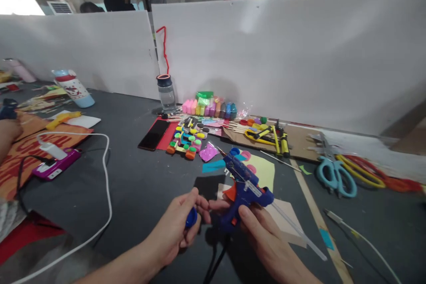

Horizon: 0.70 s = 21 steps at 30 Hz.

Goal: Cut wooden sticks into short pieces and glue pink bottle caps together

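Observation:
My left hand [175,226] pinches a small round blue cap [191,218] between thumb and fingers, just left of the glue gun. My right hand [266,233] is wrapped round the handle of a blue glue gun [244,182] with an orange trigger, its nozzle pointing up and to the left. A clear glue stick [299,230] sticks out of the gun's back. Under and behind the gun lie a pale yellow sheet [266,169] with pink and blue rings, a blue paper strip [214,166] and a beige card [289,219].
Beyond my hands are colourful small clay pieces [186,142], a phone [155,135], a water bottle [166,93] and cutters [282,140]. Scissors [334,175] lie right. A white cable [108,177] and purple power strip [56,164] lie left, near another person's hand [8,135].

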Available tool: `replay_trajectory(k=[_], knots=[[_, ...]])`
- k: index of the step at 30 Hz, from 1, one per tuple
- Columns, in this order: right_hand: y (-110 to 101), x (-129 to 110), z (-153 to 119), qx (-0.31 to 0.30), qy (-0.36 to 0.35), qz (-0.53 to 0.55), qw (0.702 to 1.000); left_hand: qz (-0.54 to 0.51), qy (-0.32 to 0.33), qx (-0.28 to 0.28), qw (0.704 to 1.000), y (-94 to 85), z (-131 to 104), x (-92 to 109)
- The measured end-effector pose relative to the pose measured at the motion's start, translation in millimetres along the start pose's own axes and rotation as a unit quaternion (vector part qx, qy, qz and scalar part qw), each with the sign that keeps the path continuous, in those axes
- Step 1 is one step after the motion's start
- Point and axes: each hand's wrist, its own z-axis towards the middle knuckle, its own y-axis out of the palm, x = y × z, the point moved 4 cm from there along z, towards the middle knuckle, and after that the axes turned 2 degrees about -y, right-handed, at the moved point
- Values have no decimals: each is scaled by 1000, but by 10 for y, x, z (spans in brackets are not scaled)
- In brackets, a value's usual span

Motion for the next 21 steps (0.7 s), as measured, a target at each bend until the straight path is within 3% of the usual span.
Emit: replay_trajectory(k=[3,6,12,21], knots=[[-90,56,-93,-34,-9,36,999,-59,-73,-35,995,17,127,31],[-102,27,-164,-89,-18,107,990,-73,-89,-79,990,119,278,119],[-211,-114,-201,-94,-16,152,984,-26,-6,-58,998,237,428,293],[-308,-186,-132,-49,-57,212,974,116,70,3,991,98,388,465]])
